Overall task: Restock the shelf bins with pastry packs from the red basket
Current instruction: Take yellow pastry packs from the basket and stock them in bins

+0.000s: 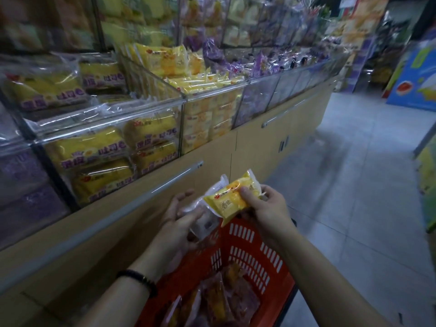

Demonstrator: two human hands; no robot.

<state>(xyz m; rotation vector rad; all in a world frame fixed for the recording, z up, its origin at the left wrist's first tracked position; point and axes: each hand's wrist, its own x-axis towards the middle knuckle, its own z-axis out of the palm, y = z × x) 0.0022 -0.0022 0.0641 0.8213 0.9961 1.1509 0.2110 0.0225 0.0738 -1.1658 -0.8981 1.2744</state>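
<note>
Both hands are sorting packs above the red basket (247,244), and nothing has been binned yet. The right hand (266,206) pinches a small yellow pastry pack (232,200) in its fingers. The left hand (181,223) holds a paler pack (203,220) under its thumb. Next, I judge, the yellow pack needs carrying up and left, over the front wall of the clear bin (210,119) that holds matching yellow packs.

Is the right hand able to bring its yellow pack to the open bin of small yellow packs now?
Probably yes. The right hand grips the yellow pack above the red basket; the bin is open on top and nothing stands between. The left hand holds a pale pack.
</note>
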